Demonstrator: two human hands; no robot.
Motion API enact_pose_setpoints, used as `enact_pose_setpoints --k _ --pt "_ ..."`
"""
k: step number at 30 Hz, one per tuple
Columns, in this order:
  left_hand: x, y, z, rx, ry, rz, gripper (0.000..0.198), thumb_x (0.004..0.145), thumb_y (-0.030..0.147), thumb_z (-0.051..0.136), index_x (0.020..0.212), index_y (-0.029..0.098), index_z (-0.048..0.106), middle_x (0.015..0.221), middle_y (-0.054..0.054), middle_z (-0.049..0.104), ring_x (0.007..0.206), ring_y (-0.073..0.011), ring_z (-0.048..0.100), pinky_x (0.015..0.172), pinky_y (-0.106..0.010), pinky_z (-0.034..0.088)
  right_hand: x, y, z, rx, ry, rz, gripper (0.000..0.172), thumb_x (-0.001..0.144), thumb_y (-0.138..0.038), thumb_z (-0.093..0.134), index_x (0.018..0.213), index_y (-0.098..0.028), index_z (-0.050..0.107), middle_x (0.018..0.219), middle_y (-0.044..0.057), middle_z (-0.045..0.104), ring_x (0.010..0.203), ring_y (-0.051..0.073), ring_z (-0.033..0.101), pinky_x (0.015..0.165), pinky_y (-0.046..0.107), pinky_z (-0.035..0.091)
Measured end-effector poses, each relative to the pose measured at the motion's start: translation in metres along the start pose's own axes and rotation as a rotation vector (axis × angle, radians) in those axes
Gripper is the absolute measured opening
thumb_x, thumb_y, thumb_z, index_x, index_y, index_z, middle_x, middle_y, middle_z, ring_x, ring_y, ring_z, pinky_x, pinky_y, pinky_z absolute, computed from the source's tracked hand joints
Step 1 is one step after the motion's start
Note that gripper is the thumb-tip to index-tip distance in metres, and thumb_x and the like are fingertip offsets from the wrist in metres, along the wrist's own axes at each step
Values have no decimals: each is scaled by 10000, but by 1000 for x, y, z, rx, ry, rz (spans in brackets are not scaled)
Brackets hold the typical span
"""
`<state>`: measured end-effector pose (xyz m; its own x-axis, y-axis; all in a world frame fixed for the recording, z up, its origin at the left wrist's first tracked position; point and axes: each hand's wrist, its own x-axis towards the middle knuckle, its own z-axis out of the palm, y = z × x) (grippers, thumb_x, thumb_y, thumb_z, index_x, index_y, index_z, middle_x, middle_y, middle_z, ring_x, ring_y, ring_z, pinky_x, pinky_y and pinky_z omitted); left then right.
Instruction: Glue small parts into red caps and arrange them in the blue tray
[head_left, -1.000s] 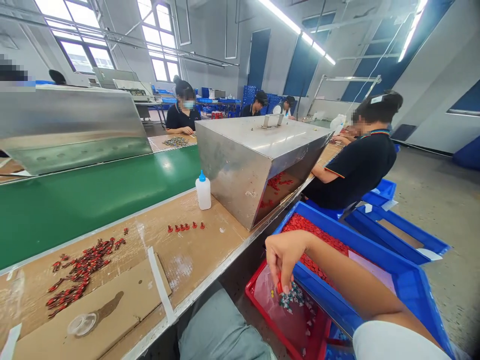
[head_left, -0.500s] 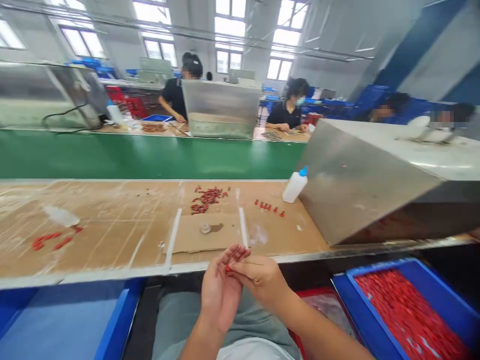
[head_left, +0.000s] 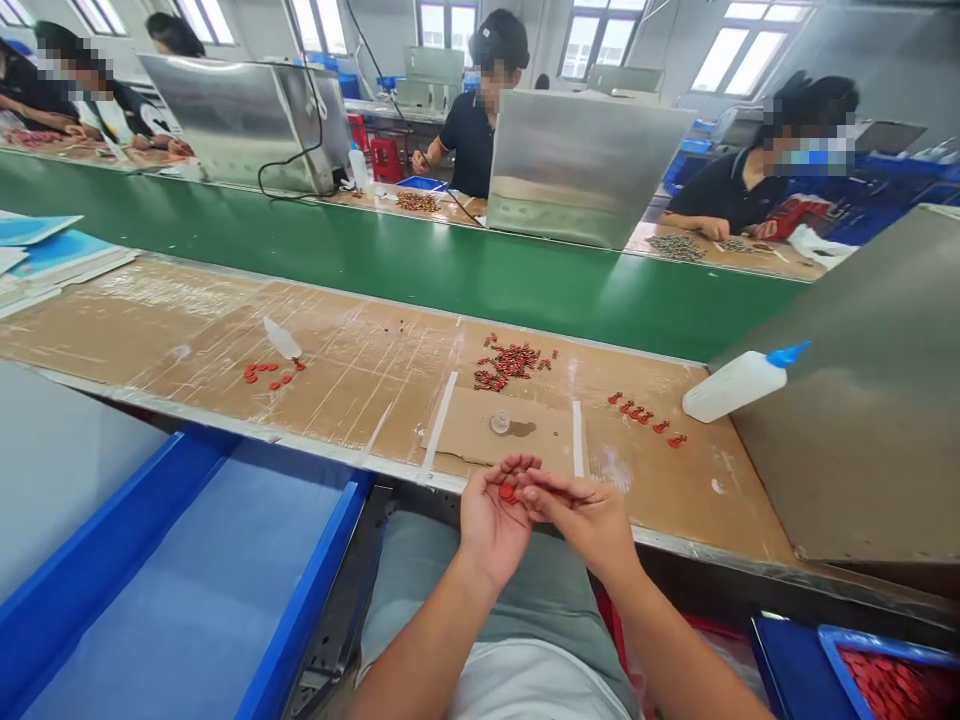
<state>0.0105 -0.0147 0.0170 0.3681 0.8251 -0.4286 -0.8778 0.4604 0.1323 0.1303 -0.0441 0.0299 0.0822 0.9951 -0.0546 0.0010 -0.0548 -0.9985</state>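
Note:
My left hand (head_left: 496, 520) is turned palm up and cupped just in front of the bench edge. Small red discs (head_left: 508, 493) lie in its palm. Thumb and fingers of my right hand (head_left: 581, 510) are pinched together over the left fingers; whatever they may hold is hidden. Beyond both hands, a cardboard piece (head_left: 465, 430) bears a small clear cap-like dish (head_left: 501, 423) beside a damp stain. A pile of small red and dark parts (head_left: 514, 362) lies behind it. To the right is a slanting row of red pieces (head_left: 641, 415) with small stems.
A white squeeze bottle (head_left: 735, 388) with a blue tip leans by a metal housing (head_left: 862, 420). Another bottle (head_left: 282, 338) lies left near red discs (head_left: 262, 374). Blue bins (head_left: 300, 590) stand below the bench. Across the green belt (head_left: 420, 255), people work.
The view has swung left, so the bench things appear further right. My right fingers have lifted a little off the left palm, where red discs now show.

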Motion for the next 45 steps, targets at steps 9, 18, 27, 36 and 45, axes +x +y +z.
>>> enact_pose_setpoints --k 9,18,27,36,45 --pt "5 -20 -2 -29 -64 -94 259 787 122 498 934 96 710 994 -130 740 1026 -203 689 964 -316 519 4 18 0 -510 183 -527 313 916 -217 590 1209 -283 680 1197 45 700 1094 238 682 992 400 560" --pt "9 -18 1 19 -127 -64 336 841 209 484 1059 61 692 1195 -165 694 1205 -239 607 1021 -324 478 -2 12 -22 -714 244 -691 433 890 -137 576 1300 -273 598 1166 72 710 1072 242 679 929 418 560" --pt "12 -24 4 143 -152 -58 418 885 274 454 1157 36 666 1286 -195 640 1274 -277 546 1062 -348 427 8 11 -26 -726 -13 -511 277 849 -230 685 1125 -251 681 1046 58 729 944 211 680 832 359 568" --pt "16 -27 -1 119 -69 -49 371 897 287 482 1082 54 703 1191 -174 686 1067 -237 653 972 -330 476 24 4 -19 -542 -122 -322 216 864 -200 649 1048 -260 744 942 49 717 828 164 674 720 283 565" --pt "22 -20 -5 145 -38 127 180 859 206 626 966 114 739 987 -94 724 883 -141 652 775 -235 512 25 17 -22 86 87 -58 144 746 -290 793 887 -262 789 879 51 705 765 164 657 645 276 549"
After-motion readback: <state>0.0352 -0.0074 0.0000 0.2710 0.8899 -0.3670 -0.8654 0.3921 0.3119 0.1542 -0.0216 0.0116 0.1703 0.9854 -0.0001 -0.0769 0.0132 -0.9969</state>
